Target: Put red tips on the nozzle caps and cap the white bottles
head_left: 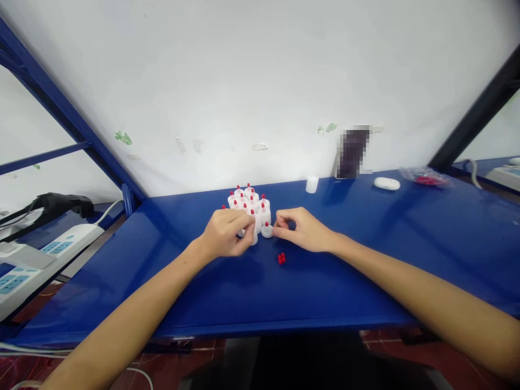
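A tight group of small white squeeze bottles (264, 214) with red tips stands on the blue table. My left hand (228, 232) is at the near left side of the group, its thumb and fingers closed together. White plastic shows behind and between those fingers, but whether they grip it is hidden. My right hand (304, 229) is closed in a pinch just right of the group. Its fingertips meet the edge of a low white nozzle cap (267, 231) with a red tip. Several loose red tips (281, 259) lie together on the table in front of the hands.
A white cup-like piece (312, 184), a pixelated phone-like object (352, 153) leaning on the wall, and a white earbud case (387, 183) stand along the back. A clear bag with red pieces (427, 177) lies back right. Power strips (52, 254) are beyond the table's left edge.
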`<action>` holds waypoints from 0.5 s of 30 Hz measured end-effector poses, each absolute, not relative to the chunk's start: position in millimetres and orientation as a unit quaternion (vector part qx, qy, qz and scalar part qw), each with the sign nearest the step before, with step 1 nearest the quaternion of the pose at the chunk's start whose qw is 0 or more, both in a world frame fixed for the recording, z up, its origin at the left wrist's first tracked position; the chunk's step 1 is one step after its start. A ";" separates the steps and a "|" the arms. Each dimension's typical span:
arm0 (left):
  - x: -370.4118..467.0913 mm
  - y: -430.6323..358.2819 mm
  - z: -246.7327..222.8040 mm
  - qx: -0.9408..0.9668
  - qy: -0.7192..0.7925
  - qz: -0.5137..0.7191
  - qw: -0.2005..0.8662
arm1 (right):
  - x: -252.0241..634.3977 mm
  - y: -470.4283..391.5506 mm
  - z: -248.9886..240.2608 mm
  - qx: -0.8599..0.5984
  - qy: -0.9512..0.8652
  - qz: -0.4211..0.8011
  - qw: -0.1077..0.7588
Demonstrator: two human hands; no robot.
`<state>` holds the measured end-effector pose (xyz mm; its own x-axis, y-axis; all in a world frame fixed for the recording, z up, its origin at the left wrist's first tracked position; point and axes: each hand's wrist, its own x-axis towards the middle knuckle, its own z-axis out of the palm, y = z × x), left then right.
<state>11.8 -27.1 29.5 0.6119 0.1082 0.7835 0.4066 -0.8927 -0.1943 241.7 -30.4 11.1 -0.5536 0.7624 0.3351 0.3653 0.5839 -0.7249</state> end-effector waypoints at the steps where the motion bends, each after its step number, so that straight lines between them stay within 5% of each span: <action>1: 14.3 -30.3 28.6 -0.894 -0.133 -0.388 0.178 | 244.2 -25.9 10.7 -0.349 -0.825 0.293 0.335; 8: 34.6 -54.7 19.8 -0.971 -0.148 -0.161 0.093 | 300.8 26.4 6.4 -0.585 -0.702 0.095 0.395; 15: 37.9 -53.2 13.4 -0.963 -0.237 -0.105 -0.070 | 333.6 51.3 -9.8 -0.632 -0.661 -0.038 0.402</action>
